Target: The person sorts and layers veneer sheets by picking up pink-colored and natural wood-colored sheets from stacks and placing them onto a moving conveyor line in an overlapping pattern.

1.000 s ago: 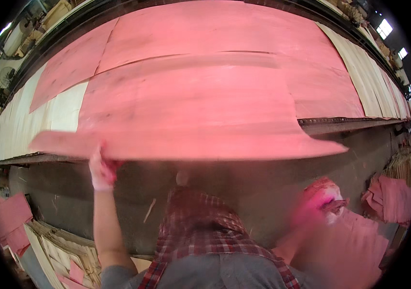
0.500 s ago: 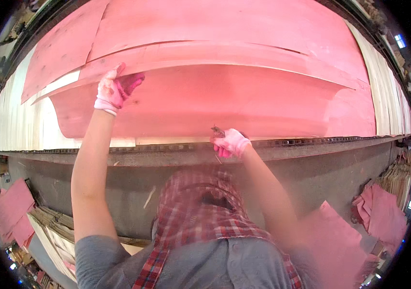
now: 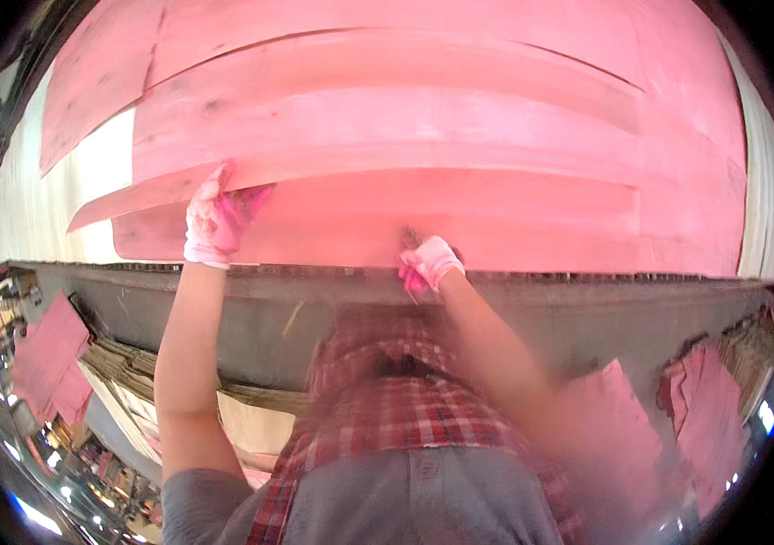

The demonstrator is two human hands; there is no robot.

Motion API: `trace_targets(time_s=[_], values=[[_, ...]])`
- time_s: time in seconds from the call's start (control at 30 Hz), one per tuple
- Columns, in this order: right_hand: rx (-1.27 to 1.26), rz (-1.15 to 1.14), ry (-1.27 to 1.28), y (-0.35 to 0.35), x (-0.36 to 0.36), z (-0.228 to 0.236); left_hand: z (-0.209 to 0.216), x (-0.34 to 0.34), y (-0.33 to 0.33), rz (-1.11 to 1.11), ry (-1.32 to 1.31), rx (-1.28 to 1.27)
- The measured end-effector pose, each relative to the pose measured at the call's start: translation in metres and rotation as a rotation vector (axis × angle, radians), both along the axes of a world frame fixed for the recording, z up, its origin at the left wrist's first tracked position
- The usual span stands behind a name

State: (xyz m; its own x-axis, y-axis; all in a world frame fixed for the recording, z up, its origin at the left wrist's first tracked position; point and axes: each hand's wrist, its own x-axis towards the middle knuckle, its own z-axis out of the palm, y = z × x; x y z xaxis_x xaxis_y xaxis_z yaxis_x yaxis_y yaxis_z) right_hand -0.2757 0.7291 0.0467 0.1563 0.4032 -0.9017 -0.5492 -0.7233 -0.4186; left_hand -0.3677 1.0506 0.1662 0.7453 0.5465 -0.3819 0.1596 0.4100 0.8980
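Since the preceding frame, the raised near edge of the broad pink-coated wood veneer sheet (image 3: 378, 136) has come closer to the front of the bench, and the left hand (image 3: 214, 222) has come lower with it; the right hand (image 3: 429, 262) has held nearly the same place. At far left, a pile of pink veneer sheets (image 3: 51, 359) lies low, beyond the bench. Next, on the bench, a pale cream veneer layer (image 3: 105, 150) shows bare. The left hand, in a pink-stained white glove, appears to pinch the raised edge, digits either side of it. At centre, the broad sheet bows over a flat, darker pink under-sheet (image 3: 514, 218). The right hand, well apart from the left and similarly gloved, rests at the bench front, fingers curled on a small dark brown item (image 3: 408, 238), kind unclear. At right, cut pink sheets (image 3: 609, 413) lie low beside the person. Assessment: the rear of the broad sheet looks laid; its near edge remains to be lowered and, probably, aligned.
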Motion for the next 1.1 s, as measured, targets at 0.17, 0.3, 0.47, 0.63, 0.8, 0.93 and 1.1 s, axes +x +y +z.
trace_targets(time_s=[0.17,0.3,0.47,0.63,0.8,0.93,1.1], values=[[0.472,-0.715,-0.235,-0.058,-0.001,0.037,0.004,0.024,-0.018,0.215,-0.065,-0.329],[0.678,-1.242,-0.573,-0.121,0.028,0.117,-0.017,0.014,-0.008,0.263,-0.047,-0.263],[0.373,-1.226,-1.168,-0.214,0.057,0.108,-0.023,0.011,-0.013,0.251,-0.093,-0.308],[0.201,-1.143,-0.937,-0.251,0.106,0.113,-0.021,-0.001,-0.010,0.061,-0.211,-0.302],[0.596,-1.327,-1.564,-0.284,0.122,0.177,-0.005,-0.001,-0.028,0.214,-0.108,-0.231],[0.227,-1.338,-1.236,-0.343,0.109,0.060,-0.004,-0.022,-0.035,0.151,-0.117,-0.254],[0.543,-1.637,-0.722,-0.320,0.074,0.092,0.023,-0.058,-0.069,0.079,-0.157,-0.259]])
